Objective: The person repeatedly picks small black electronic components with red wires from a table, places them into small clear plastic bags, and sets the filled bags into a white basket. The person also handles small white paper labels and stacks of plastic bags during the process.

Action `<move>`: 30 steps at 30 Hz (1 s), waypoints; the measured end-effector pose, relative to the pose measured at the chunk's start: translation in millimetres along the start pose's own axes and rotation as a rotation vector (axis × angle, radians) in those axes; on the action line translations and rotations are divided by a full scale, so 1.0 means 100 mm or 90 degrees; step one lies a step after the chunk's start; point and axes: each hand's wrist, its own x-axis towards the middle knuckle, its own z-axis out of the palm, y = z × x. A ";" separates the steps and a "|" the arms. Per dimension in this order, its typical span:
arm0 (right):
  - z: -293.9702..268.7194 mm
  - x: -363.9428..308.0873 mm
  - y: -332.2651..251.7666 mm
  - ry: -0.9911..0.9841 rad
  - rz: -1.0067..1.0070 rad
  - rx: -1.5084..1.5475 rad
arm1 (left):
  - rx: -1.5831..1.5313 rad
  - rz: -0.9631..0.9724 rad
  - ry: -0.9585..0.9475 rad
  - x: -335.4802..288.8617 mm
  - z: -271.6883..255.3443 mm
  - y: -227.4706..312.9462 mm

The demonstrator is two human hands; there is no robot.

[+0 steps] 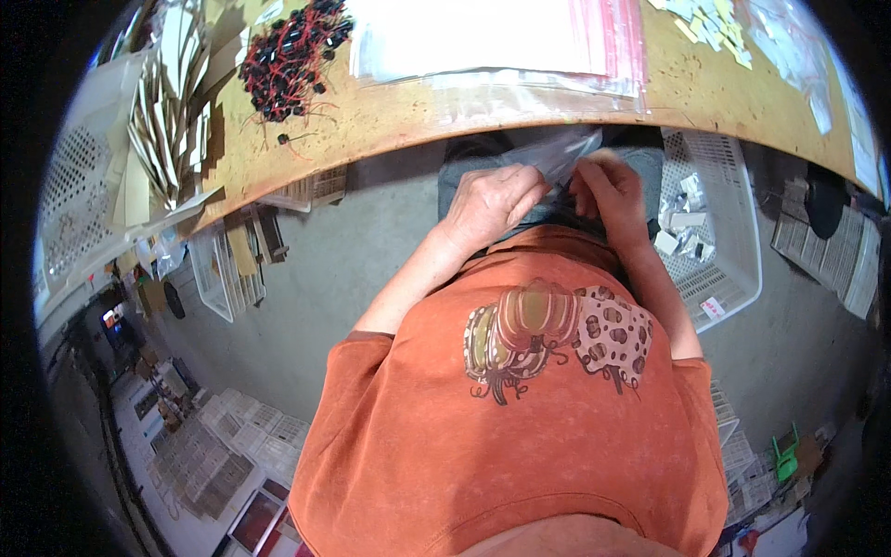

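Note:
Over my lap, just below the table's front edge, my left hand is closed, thumb and fingers pinched on a clear plastic bag. The bag rises between my two hands toward the table edge. On its other side, my right hand has its fingers curled in at the bag; the fingertips are partly hidden, so a small item in them cannot be made out. Above my hands, a stack of flat clear bags with pink edges lies on the table.
Small black parts with red wires lie in a heap on the wooden table. Cardboard pieces fill a white crate at left. Yellow and white pieces lie at far right. A white crate with small white packs stands beside my right arm.

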 end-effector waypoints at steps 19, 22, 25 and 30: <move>0.43 -0.02 -0.47 -0.239 -0.465 -0.630 | 0.637 -0.192 0.532 -0.64 -2.59 -0.79; 0.40 -0.08 -0.47 -0.233 -0.444 -0.646 | 0.907 -0.390 0.530 -1.05 -3.29 -1.31; 0.43 -0.12 -0.47 -0.216 -0.463 -0.642 | 0.926 -0.465 0.463 -1.18 -3.62 -1.50; 0.52 -0.12 -0.48 -0.181 -0.521 -0.669 | 0.734 -0.209 0.680 -1.11 -3.52 -1.21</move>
